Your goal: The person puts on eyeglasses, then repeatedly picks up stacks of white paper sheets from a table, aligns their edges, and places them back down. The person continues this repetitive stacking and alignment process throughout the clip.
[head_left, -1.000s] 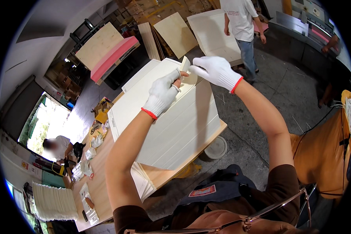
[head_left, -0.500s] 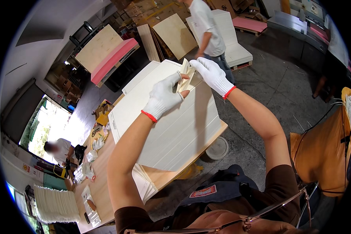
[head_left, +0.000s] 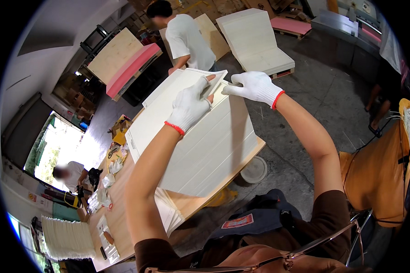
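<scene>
Left hand [head_left: 189, 108], in a white glove with bare thumb and forefinger tips, was at the raised corner of a white sheet [head_left: 219, 75], those two digits parted; whether it pinched the sheet I couldn't tell. Opposite, the right hand [head_left: 256, 87] had thumb and forefinger spread, fingertips beside the gap under that corner. The sheet topped a thick white stack [head_left: 209, 145] on the wooden table [head_left: 120, 198].

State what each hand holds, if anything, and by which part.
The left hand appears to hold the top white sheet by its raised edge. The right hand is by the stack; whether it grips anything cannot be told.
</scene>
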{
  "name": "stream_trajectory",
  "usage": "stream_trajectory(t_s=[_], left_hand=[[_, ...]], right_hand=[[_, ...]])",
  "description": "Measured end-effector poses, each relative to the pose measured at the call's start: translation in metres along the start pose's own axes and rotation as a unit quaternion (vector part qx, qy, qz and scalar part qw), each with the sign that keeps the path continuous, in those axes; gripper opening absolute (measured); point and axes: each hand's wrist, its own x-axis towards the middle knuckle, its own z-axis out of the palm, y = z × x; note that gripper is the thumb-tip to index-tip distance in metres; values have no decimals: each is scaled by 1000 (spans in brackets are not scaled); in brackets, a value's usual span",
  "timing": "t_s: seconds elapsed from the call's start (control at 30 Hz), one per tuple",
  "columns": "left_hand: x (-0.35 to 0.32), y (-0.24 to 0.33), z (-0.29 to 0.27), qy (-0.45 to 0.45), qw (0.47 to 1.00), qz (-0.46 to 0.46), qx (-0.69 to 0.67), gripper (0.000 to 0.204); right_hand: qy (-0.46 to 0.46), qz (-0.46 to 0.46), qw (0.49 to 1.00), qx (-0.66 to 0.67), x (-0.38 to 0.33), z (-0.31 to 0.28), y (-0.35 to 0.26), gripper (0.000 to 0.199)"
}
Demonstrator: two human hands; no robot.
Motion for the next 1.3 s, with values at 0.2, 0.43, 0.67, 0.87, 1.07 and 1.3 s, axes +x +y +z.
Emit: stream_trajectory(t_s=[0.2, 0.43, 0.67, 0.87, 1.07, 1.3], left_hand=[[19, -8, 4, 10, 998, -24, 63, 51], [18, 0, 0, -12, 995, -61, 73, 46], [-5, -8, 0, -2, 986, -22, -162, 42], [-5, 0, -5, -53, 984, -45, -162, 46], [-4, -7, -1, 3, 983, 1, -185, 43], [-1, -9, 1, -2, 991, -21, -128, 35]], right_hand=[[92, -125, 983, -98, 6, -6, 0, 62], [103, -92, 981, 135, 28, 4, -13, 60], [131, -5, 937, 323, 24, 24, -20, 63], [179, -15, 934, 310, 25, 37, -15, 62], [195, -24, 922, 334, 22, 37, -17, 53], [184, -27, 946, 267, 22, 36, -16, 58]])
